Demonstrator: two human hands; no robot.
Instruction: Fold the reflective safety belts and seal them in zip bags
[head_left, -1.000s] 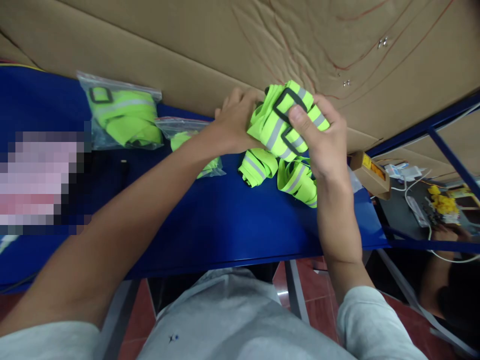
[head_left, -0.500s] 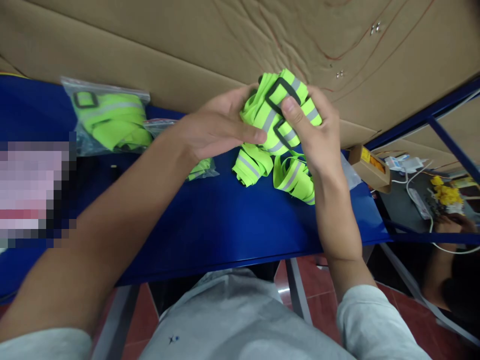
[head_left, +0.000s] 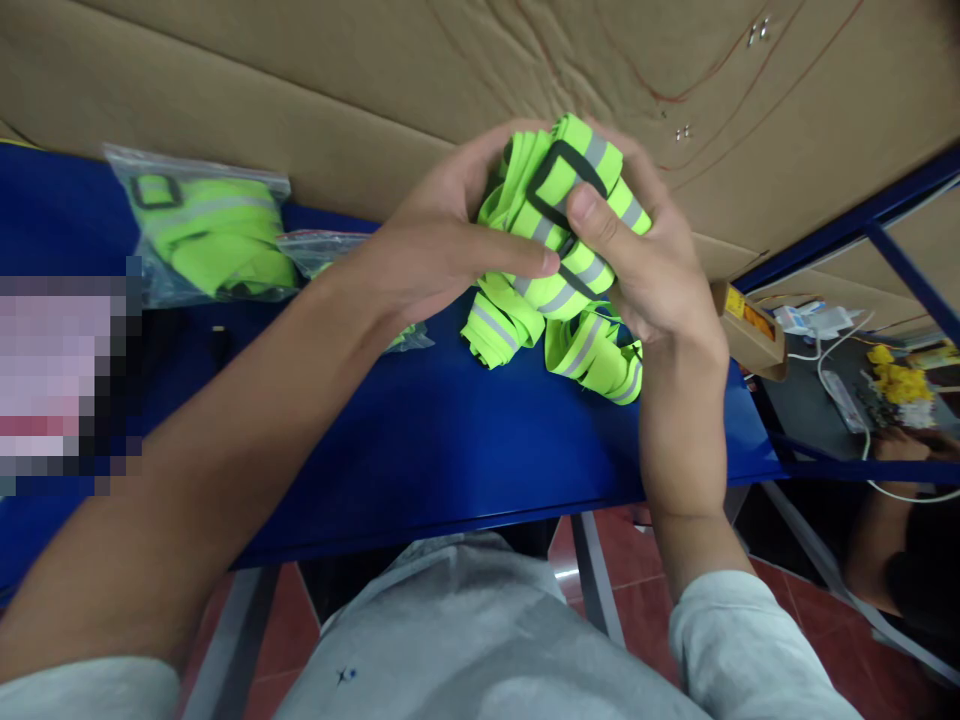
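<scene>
A folded bundle of yellow-green reflective strap [head_left: 551, 280] with grey stripes and black buckles is held up between both hands, over the blue table. My left hand [head_left: 472, 225] closes around its left side, thumb lying across the front near the lower buckle. From the right, my right hand [head_left: 652, 250] grips it, thumb pressed beside the upper black buckle [head_left: 562, 185]. The fingers behind the bundle are mostly hidden. Below it, a loose roll of strap [head_left: 501, 325] and a looser coil of strap [head_left: 596, 355] are seen at the table's back.
Left on the blue table [head_left: 465, 440] lies a clear zip bag [head_left: 214, 235] of folded strap, with another bag [head_left: 322, 250] partly behind my left forearm. Brown cardboard [head_left: 337, 80] rises behind. At right are a small carton [head_left: 754, 330], blue frame bars and another person's hands [head_left: 911, 445].
My left thumb has slid right across the bundle's front toward the lower buckle. My right hand has shifted slightly right, and the bundle sits a little higher and wider in view.
</scene>
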